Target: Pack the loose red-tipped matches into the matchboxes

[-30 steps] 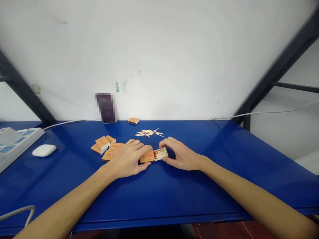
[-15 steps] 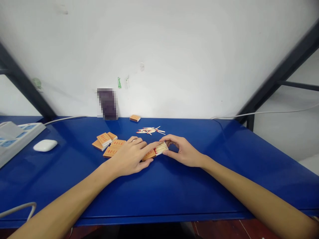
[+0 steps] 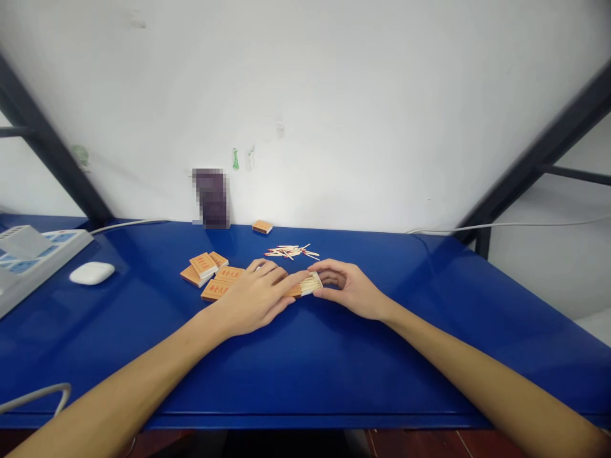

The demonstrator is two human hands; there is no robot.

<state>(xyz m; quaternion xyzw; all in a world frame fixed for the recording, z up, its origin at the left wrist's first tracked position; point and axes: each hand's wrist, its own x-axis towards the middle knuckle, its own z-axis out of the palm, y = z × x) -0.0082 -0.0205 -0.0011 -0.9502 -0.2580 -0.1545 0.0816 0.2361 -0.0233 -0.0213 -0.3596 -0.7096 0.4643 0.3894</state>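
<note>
Partly open, an orange matchbox [image 3: 310, 285] lies on the blue table between my hands, matchsticks showing in its white tray. My left hand [image 3: 260, 296] grips the orange cover, thumb at the near side and fingers over the top, hiding most of it. At the tray's outer end, my right hand [image 3: 351, 289] pinches with thumb and index finger. Just beyond the hands lies a loose heap of red-tipped matchsticks [image 3: 290, 251]. Several closed matchboxes [image 3: 203, 264] are piled left of my left hand, some partly covered by it.
One more matchbox [image 3: 262, 226] sits against the back wall, beside a pixelated dark object [image 3: 214, 200]. On the left are a white rounded case [image 3: 92, 273] and a white power strip [image 3: 57, 251]. Dark metal beams [image 3: 501, 191] slant at both sides.
The tray has slid farther into the matchbox cover, so less of the matchsticks shows. My right hand has moved slightly toward my left. The view has shifted a little.
</note>
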